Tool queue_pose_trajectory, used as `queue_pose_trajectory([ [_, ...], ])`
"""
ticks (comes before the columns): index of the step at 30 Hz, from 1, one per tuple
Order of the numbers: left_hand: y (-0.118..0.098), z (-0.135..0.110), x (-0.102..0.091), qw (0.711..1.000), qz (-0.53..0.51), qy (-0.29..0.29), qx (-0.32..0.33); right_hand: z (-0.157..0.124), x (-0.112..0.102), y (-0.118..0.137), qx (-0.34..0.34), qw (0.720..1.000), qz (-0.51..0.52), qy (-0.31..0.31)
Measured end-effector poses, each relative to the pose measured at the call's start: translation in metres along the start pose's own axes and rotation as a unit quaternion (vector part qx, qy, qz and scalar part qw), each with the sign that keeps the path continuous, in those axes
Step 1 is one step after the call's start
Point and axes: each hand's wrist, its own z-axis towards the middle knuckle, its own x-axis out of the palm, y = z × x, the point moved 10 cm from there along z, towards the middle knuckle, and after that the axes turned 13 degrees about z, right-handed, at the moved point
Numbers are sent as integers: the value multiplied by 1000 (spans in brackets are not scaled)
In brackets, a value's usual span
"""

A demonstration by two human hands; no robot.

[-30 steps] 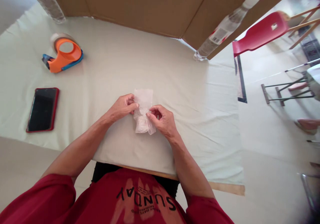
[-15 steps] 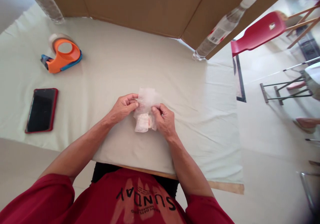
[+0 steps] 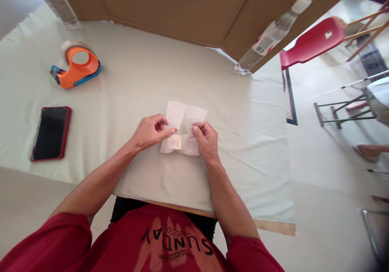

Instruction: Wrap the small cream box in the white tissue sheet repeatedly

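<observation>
A translucent, crinkled sheet of wrapping (image 3: 191, 116), perhaps bubble wrap, lies spread on the cloth in front of me. On its near part rests a small cream block (image 3: 177, 142) with red marks; its kind I cannot make out. My right hand (image 3: 207, 138) pinches the sheet's right edge between thumb and fingers. At the left edge is my left hand (image 3: 153, 131), thumb stretched over the sheet near the block and apart from the curled forefinger, with nothing visible between them.
An orange and blue tape dispenser (image 3: 79, 67) and a phone in a red case (image 3: 51, 133) lie to the left. Cardboard (image 3: 176, 10) stands along the back, with a bottle (image 3: 264, 41) at the right and another bottle (image 3: 59, 4) at the left. A red chair (image 3: 316, 41) stands beyond.
The wrapping has been opened out wider, and the block inside shows more plainly. My right hand has moved slightly right with the edge; my left thumb now reaches further over the sheet.
</observation>
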Motion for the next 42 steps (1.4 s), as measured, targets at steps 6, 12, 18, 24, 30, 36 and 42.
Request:
queue_pose_trajectory([
  [6,7,1,12,998,13,37,-43,-1,-1,1,-7,1000,-20,-2],
  [12,33,8,-19,991,-49,-40,-115,6,-21,4,-42,998,-12,-46],
  [18,49,13,-34,987,55,-52,-143,12,-47,16,-89,987,-54,-119],
  [24,54,16,-40,987,69,-76,-122,-16,-24,64,-225,961,-131,-91],
  [30,31,12,-50,985,38,-162,-41,-21,9,62,-242,951,-189,34],
  [36,-18,-5,-54,962,83,-217,144,-17,28,45,-207,929,-271,141],
  [42,-11,-1,-25,993,-3,23,112,-35,41,75,-195,919,-256,227],
])
